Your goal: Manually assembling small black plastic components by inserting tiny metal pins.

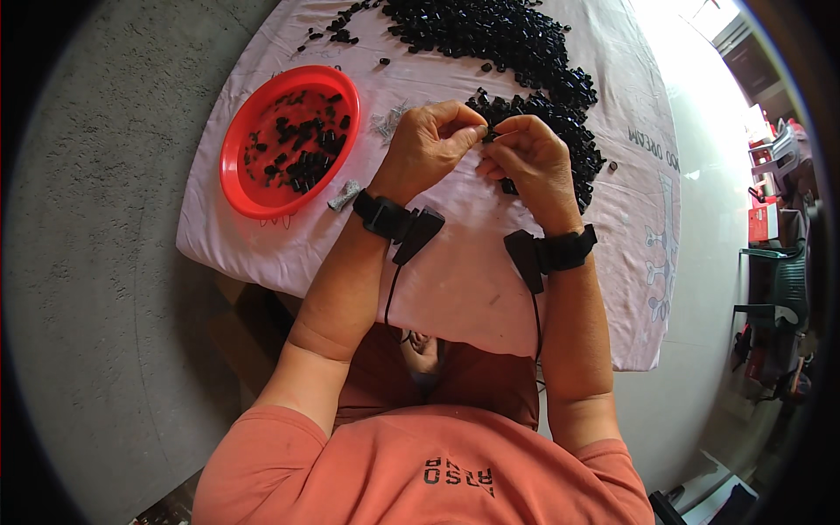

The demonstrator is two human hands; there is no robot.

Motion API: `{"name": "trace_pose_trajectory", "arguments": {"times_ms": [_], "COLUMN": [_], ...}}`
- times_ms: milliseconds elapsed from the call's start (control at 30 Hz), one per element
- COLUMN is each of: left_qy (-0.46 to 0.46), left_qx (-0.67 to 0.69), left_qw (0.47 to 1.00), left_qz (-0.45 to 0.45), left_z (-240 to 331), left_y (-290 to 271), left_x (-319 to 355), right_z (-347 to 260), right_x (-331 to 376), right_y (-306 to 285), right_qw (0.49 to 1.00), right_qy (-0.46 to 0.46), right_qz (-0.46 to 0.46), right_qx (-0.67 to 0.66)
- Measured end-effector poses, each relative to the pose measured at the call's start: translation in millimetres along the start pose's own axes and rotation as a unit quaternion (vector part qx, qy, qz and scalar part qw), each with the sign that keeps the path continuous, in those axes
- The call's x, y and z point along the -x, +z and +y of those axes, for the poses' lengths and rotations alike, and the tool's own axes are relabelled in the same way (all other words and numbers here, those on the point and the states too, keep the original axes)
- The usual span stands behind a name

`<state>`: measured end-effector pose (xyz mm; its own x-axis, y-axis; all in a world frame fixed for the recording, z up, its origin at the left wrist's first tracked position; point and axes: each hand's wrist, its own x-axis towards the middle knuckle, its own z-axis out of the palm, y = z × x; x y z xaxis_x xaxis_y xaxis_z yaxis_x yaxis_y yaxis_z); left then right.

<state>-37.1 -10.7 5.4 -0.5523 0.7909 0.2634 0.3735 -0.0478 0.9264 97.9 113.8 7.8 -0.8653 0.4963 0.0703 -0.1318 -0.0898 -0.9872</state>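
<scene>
My left hand [430,149] and my right hand [535,162] meet over the cloth-covered table, fingertips nearly touching. Thumb and forefinger of the right are pinched on a small black plastic piece [491,135]. The left thumb and forefinger are also closed at its edge; whatever they hold is too small to make out. Just beyond and beside my right hand spreads a big heap of similar black pieces [490,35]. To the left of my left hand is a little scatter of thin silvery pins [385,122]. Nearer me lies a small greyish bundle [344,196].
A red plastic basin [234,179] with loose black pieces inside stands at the table's left. The pale pink cloth [455,262] drapes over the table edge before my lap. Thin cables hang from black wrist straps. Green chairs [787,284] and clutter line the far right.
</scene>
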Motion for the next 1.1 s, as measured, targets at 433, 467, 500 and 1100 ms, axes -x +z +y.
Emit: {"name": "trace_pose_trajectory", "arguments": {"times_ms": [433, 467, 500, 1100], "left_qy": [-0.001, -0.003, -0.006, -0.031], "left_qx": [0.044, 0.047, 0.049, 0.051], "left_qw": [0.999, 0.999, 0.999, 0.998], "left_qz": [-0.012, -0.014, -0.015, -0.02], "left_z": [0.9, 1.8, 2.8, -2.4], "left_y": [-2.1, -2.5, -3.2, -2.0], "left_x": [-0.7, -0.9, -1.0, -1.8], "right_z": [-3.9, -4.7, -4.2, -0.2], "right_x": [0.0, 0.2, -0.1, 0.5], "right_y": [-1.0, -0.8, -0.9, 4.0], "right_qw": [1.0, 1.0, 1.0, 0.998], "right_qy": [0.011, 0.013, 0.01, -0.022], "right_qz": [-0.008, -0.007, -0.007, 0.03], "right_qx": [-0.015, -0.014, -0.013, 0.05]}}
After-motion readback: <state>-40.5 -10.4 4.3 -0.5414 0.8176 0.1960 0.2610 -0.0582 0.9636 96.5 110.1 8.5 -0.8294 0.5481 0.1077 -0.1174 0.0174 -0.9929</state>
